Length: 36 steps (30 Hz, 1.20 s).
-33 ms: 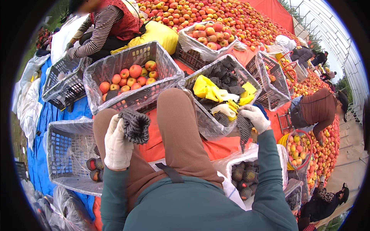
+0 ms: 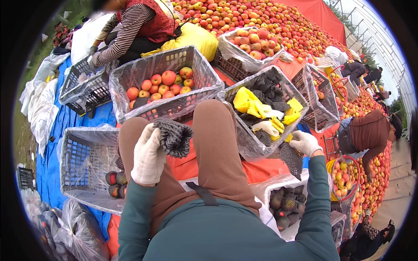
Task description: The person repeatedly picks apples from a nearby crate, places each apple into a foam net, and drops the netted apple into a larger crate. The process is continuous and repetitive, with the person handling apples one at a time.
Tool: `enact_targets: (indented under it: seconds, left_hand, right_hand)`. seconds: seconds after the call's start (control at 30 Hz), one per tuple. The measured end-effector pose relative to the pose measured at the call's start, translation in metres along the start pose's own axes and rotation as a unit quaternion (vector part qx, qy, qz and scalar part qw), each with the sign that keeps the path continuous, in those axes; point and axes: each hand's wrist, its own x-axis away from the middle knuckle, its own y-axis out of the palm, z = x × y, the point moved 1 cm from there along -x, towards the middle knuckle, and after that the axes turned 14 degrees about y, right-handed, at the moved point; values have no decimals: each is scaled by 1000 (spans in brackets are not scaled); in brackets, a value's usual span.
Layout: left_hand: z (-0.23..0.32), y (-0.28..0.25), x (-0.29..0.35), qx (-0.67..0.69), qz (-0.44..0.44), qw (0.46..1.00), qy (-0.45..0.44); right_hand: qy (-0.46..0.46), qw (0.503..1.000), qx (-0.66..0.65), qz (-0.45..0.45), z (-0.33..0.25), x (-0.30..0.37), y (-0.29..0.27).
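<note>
My left hand (image 2: 148,157), in a white knit glove, grips a bunched wad of dark grey foam net sleeves (image 2: 175,137) above my left thigh. Also gloved, my right hand (image 2: 305,142) pinches a single dark grey net sleeve (image 2: 291,160), which hangs down spread flat beside my right knee. Just beyond it, a plastic-lined crate (image 2: 246,151) holds more dark nets and yellow and white net pieces (image 2: 252,104). Right of my lap, a white-lined container (image 2: 262,191) holds several apples in dark nets (image 2: 289,203).
A lined crate of bare apples (image 2: 124,87) stands ahead. At left, another lined crate (image 2: 82,174) has a few netted apples (image 2: 116,185). A huge apple pile (image 2: 244,13) spreads behind. A person in striped sleeves (image 2: 130,30) sits far left; another (image 2: 370,126) bends at right beside a basket of apples (image 2: 343,174).
The whole view has shifted, so the scene sits farther right. The net sleeve in my right hand now hangs wider and flatter. My left hand still holds the bunched nets.
</note>
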Motion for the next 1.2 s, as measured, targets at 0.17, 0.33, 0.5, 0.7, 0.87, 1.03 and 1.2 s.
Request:
enact_targets:
  seconds: [0.17, 0.33, 0.5, 0.7, 0.87, 1.03, 1.2]
  left_hand:
    - [-3, 21, 0, 28, -39, 998, -48]
    - [2, 25, 9, 3, -65, 998, -24]
    - [11, 30, 16, -160, -83, 984, 12]
    - [15, 26, 19, -173, -50, 982, 49]
    - [18, 41, 18, 189, -49, 979, -65]
    - [3, 87, 41, 187, -55, 961, -196]
    - [-12, 69, 67, 87, -213, 955, -190]
  right_hand:
    - [-120, 772, -617, 92, -37, 9, -1]
    - [-273, 668, -655, -224, -183, 66, 3]
    - [-358, 644, -624, -262, -241, 82, 8]
    - [-309, 569, -710, -276, -237, 83, 29]
    - [-218, 301, -864, -341, -237, 80, 46]
    - [-198, 264, -882, -336, -220, 81, 35]
    - [-190, 296, -866, -356, -217, 94, 31]
